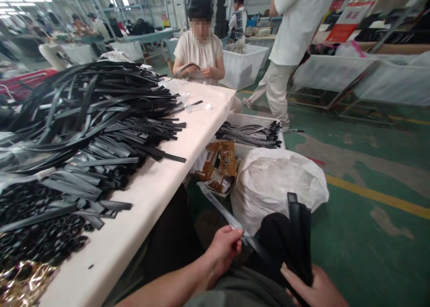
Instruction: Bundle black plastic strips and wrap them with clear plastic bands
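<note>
My left hand (225, 248) is closed, thumb and fingers pinching a thin translucent plastic strip (218, 205). One end of the strip sticks out beyond my fingers, and the other runs toward a dark strap near my right hand; whether the two are joined I cannot tell. Wrapped round a bundle of black straps (302, 235), my right hand (311, 287) sits at the lower right, partly cut off by the frame. The bundle stands upright over my lap. To the left, a large pile of black straps (101, 105) covers much of the pale table (148, 199).
Black rings (43, 235) and gold-coloured metal pieces (23, 280) lie on the near left of the table. A white sack (278, 172), a box of brown wrappers (228, 161) and a bin of straps (250, 134) stand beside it. A co-worker (198, 51) sits opposite; another person (292, 38) stands in the aisle.
</note>
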Demonstrator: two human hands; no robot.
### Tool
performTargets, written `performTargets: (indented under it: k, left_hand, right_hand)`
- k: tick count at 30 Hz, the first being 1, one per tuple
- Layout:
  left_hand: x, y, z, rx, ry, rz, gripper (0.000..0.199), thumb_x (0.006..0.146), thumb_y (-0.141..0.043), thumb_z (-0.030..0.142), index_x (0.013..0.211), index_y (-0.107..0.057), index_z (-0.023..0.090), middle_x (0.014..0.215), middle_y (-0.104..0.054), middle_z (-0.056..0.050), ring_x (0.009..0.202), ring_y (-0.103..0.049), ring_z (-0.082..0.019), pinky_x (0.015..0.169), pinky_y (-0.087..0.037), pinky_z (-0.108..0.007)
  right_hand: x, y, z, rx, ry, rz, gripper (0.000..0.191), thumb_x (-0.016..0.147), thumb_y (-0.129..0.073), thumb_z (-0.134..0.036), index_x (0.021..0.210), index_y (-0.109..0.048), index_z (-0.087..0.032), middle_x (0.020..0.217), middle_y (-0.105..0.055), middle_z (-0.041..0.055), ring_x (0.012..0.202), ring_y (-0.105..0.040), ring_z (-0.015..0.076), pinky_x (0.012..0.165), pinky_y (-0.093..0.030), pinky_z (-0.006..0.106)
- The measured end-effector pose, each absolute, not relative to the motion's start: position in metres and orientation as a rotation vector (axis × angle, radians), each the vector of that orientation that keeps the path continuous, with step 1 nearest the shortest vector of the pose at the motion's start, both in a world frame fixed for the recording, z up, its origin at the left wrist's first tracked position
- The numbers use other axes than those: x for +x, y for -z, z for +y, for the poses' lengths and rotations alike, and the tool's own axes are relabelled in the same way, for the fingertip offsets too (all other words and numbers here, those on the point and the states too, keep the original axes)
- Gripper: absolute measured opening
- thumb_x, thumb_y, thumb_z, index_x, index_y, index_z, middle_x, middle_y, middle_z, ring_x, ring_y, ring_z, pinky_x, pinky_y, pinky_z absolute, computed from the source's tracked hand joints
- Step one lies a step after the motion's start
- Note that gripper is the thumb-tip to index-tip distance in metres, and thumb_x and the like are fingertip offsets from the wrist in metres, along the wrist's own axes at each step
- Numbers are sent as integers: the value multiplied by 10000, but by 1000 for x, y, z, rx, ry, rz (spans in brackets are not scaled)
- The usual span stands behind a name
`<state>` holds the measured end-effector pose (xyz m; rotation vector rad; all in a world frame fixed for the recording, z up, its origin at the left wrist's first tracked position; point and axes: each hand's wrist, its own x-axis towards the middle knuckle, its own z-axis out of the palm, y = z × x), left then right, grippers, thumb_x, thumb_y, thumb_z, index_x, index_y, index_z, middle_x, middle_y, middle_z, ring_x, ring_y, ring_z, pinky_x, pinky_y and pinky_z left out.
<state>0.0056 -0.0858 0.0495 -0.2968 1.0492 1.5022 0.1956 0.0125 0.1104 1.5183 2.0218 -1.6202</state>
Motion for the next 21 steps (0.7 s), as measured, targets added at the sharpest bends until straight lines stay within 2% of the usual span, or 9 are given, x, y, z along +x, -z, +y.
performTargets:
  k: [6, 10, 15, 21]
  left_hand:
    - [16, -47, -83, -214, -1417, 1005, 424, 500, -878, 380, 675, -600, 114, 516, -519, 28, 438, -408, -51, 457, -297, -184]
    - [8, -49, -84, -223, -1522, 1067, 408, 543, -858, 377, 712, -600, 110, 556, -520, 36, 468, -407, -46, 477, -302, -181]
    - [14, -52, -85, -295, -1414, 1008, 422, 512, -876, 373, 702, -590, 128, 557, -525, 42, 467, -426, -45, 485, -332, -171]
    - [22, -50, -83, -235, -1373, 986, 399, 505, -874, 371, 678, -620, 116, 521, -520, 34, 432, -401, -42, 445, -297, -171]
  right_hand:
    - [137, -100, 17, 1375, 1744, 2144, 416, 766, -530, -590, 706, -578, -181, 616, -654, 54, 547, -621, 211, 513, -487, 274]
    - [156, -107, 21, 1336, 1713, 2063, 421, 750, -552, -586, 729, -610, -170, 615, -664, 54, 567, -625, 210, 542, -491, 266]
    - [180, -120, 21, 1466, 1479, 2019, 449, 733, -520, -615, 591, -574, -192, 545, -644, 62, 534, -613, 217, 521, -465, 273]
    - [142, -105, 19, 1392, 1571, 2109, 438, 770, -501, -597, 676, -599, -181, 604, -669, 65, 561, -636, 218, 540, -492, 277]
